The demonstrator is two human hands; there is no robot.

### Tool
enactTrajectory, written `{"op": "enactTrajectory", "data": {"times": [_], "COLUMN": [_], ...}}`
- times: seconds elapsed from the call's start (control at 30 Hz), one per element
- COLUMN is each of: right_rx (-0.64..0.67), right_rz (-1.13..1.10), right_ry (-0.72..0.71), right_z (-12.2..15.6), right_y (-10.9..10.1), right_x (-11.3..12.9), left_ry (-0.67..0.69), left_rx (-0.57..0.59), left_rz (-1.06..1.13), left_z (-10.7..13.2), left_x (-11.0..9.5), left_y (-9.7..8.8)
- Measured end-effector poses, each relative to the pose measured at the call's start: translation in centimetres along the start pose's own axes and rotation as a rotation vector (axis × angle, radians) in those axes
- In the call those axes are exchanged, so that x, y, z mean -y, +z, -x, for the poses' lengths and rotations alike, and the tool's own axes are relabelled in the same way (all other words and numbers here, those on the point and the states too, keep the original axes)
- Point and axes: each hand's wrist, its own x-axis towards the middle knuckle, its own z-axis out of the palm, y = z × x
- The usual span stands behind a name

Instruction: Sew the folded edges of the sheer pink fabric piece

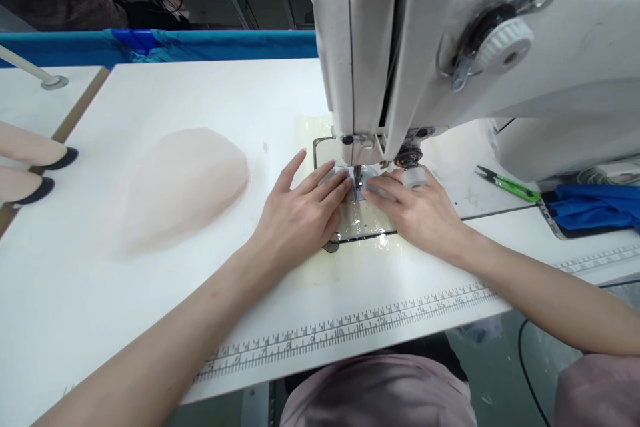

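My left hand (305,213) lies flat on the bed of a white sewing machine (360,47), thumb spread and fingertips just left of the presser foot (358,177). On the other side, my right hand (417,207) rests with its fingers stretched toward the foot, partly behind a white knob (414,178). Between the fingertips, around the foot, is a small pale, see-through patch that I cannot make out clearly. Clear yellowish film (365,217) covers the plate under my hands. A sheer beige fabric piece (195,180) is spread on the table, left of my left hand and apart from it.
Green-handled thread snips (510,184) lie at the right, beside a blue cloth (595,205) on a dark flat object. A printed ruler strip (345,330) runs along the table's front edge. Two beige, dark-tipped forms (30,147) reach in from the left. Blue fabric (225,45) lines the back edge.
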Motion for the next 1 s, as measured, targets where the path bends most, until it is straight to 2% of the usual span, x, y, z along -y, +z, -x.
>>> {"op": "enactTrajectory", "data": {"times": [0.33, 0.53, 0.63, 0.7, 0.77, 0.87, 0.93, 1.0], "right_rx": [0.053, 0.032, 0.051, 0.068, 0.133, 0.260, 0.289, 0.316], "right_rz": [-0.034, -0.139, -0.242, -0.479, -0.912, -1.547, -1.763, -1.887], "right_ry": [0.013, 0.065, 0.140, 0.200, 0.243, 0.364, 0.499, 0.585], "right_z": [0.2, 0.2, -0.1, -0.3, -0.5, -0.7, -0.7, -0.7], "right_y": [-0.2, 0.0, -0.3, -1.0, -1.9, -2.8, -2.8, -2.5], "right_x": [-0.2, -0.1, -0.1, -0.1, -0.2, -0.4, -0.6, -0.7], "left_ry": [-0.063, -0.088, -0.076, -0.059, -0.045, -0.072, -0.195, -0.363], "left_rx": [0.013, -0.045, -0.090, -0.107, -0.094, 0.011, 0.111, 0.179], "left_rz": [0.021, 0.023, 0.049, 0.111, 0.279, 0.773, 1.097, 1.292], "left_z": [-0.1, 0.0, 0.2, 0.3, 0.3, 0.4, 0.5, 0.7], "left_x": [0.1, -0.1, -0.3, -0.7, -1.1, -1.3, -1.2, -0.8], "left_y": [0.4, -0.1, -0.4, -0.6, -0.9, -1.8, -2.7, -3.4]}}
